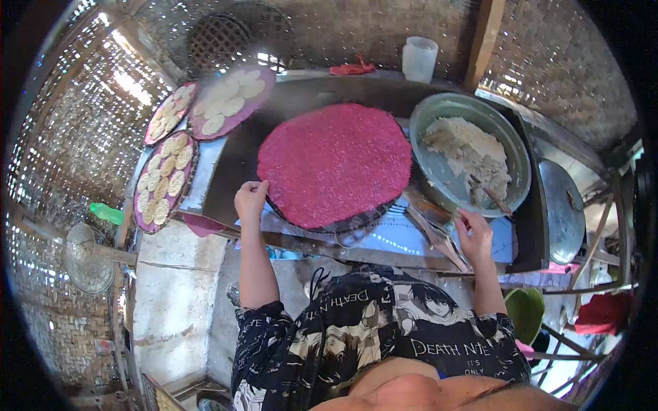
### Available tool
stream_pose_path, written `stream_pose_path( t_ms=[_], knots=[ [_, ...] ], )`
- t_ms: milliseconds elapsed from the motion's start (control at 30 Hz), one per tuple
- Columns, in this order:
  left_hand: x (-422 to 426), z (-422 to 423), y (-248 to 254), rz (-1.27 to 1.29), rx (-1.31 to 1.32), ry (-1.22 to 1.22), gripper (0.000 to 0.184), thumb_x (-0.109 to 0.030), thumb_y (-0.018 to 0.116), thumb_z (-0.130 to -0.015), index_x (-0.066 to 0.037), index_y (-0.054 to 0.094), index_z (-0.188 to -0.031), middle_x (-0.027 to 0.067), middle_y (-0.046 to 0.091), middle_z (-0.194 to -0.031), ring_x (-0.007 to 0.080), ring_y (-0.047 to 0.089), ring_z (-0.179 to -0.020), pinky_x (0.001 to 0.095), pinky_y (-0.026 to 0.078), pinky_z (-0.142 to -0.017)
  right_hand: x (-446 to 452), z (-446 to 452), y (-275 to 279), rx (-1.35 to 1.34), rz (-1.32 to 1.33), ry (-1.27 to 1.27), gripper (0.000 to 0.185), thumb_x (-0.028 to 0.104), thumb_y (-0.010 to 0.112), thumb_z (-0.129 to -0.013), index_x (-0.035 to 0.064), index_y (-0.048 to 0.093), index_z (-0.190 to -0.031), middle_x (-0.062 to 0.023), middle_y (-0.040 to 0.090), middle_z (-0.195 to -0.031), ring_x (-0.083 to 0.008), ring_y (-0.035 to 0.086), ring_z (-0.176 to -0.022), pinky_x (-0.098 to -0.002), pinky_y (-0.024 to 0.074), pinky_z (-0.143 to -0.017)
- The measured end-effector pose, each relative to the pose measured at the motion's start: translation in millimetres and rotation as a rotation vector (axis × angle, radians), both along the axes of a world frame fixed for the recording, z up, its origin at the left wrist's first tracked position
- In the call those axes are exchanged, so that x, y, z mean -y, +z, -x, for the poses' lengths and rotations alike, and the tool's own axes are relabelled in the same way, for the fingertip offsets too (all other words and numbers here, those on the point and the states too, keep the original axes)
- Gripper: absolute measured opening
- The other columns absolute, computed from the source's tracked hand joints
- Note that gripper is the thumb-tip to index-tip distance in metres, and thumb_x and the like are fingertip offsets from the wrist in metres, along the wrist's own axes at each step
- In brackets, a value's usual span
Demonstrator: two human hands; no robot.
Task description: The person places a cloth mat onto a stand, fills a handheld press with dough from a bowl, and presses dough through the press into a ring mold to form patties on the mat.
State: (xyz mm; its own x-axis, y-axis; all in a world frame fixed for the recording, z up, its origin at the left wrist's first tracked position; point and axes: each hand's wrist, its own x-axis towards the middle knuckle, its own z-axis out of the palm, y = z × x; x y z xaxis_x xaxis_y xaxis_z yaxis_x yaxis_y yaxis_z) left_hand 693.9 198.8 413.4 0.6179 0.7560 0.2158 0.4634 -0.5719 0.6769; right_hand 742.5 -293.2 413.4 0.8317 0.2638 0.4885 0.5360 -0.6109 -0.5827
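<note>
A wide bright pink cloth (336, 164) lies spread over a round, dark-rimmed woven tray (349, 225). At its left edge my left hand (251, 201) is closed, thumb and fingers pinching the cloth's border. My right hand (475, 234) is closed just below the front rim of a green basin (421, 154), fingertips together; what they hold, if anything, is too small to make out. Pale, lumpy dough (473, 154) fills part of the basin, and a wooden spoon (491, 194) leans in it. Wooden slats (439, 236) lie just left of my right hand.
Round trays with pale flat discs stand at the left, including a near tray (163, 181) and a far tray (229, 101). A white plastic jug (419, 59) and a red cloth (352, 67) sit along the back ledge. A large metal lid (561, 212) stands at the right.
</note>
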Motion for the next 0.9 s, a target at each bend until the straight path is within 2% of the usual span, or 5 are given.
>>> stream_pose_path(
  t_ms=[200, 367, 600, 667, 900],
  knots=[
    [46, 14, 32, -0.255, 0.189, 0.071, 0.029, -0.026, 0.073, -0.069, -0.002, 0.058, -0.074, 0.0064, 0.054, -0.073, 0.0185, 0.055, -0.067, 0.0322, 0.046, -0.063, 47, 24, -49, -0.303, 0.441, -0.188, 0.039, 0.020, 0.066, -0.075, 0.0016, 0.057, -0.107, -0.0155, 0.059, -0.093, -0.0296, 0.056, -0.086, -0.0374, 0.0453, -0.076],
    [146, 40, 32, 0.504, -0.350, -1.556, 0.017, -0.012, 0.063, -0.078, -0.005, 0.063, -0.094, 0.0107, 0.063, -0.087, 0.0222, 0.061, -0.080, 0.0325, 0.047, -0.071, 49, 34, -93, -0.476, 0.644, -0.207, 0.077, 0.032, 0.072, -0.067, 0.0044, 0.038, -0.129, -0.0198, 0.050, -0.115, -0.0362, 0.047, -0.106, -0.0415, 0.0389, -0.090],
    [151, 19, -177, -0.353, -0.524, -1.093, 0.034, -0.027, 0.061, -0.076, -0.007, 0.056, -0.103, 0.0170, 0.059, -0.100, 0.0335, 0.056, -0.096, 0.0422, 0.043, -0.082, 40, 31, -133, -0.498, 0.382, -0.254, 0.053, 0.025, 0.066, -0.072, 0.0039, 0.046, -0.117, -0.0195, 0.055, -0.102, -0.0379, 0.054, -0.095, -0.0434, 0.0439, -0.081],
    [150, 17, -169, 0.078, -0.587, -0.966, 0.026, -0.025, 0.051, -0.081, -0.006, 0.057, -0.098, 0.0176, 0.061, -0.097, 0.0295, 0.059, -0.090, 0.0424, 0.045, -0.077, 45, 36, -133, -0.498, 0.332, -0.251, 0.050, 0.025, 0.065, -0.073, 0.0033, 0.047, -0.114, -0.0191, 0.056, -0.102, -0.0387, 0.054, -0.093, -0.0437, 0.0442, -0.080],
    [143, 36, -140, -0.495, -0.367, -1.113, 0.037, -0.021, 0.051, -0.078, -0.009, 0.052, -0.113, 0.0117, 0.056, -0.108, 0.0293, 0.052, -0.104, 0.0400, 0.041, -0.086, 52, 50, -122, -0.500, 0.034, -0.128, 0.049, 0.014, 0.069, -0.069, 0.0004, 0.049, -0.111, -0.0136, 0.056, -0.100, -0.0261, 0.056, -0.087, -0.0355, 0.0440, -0.080]
  ],
)
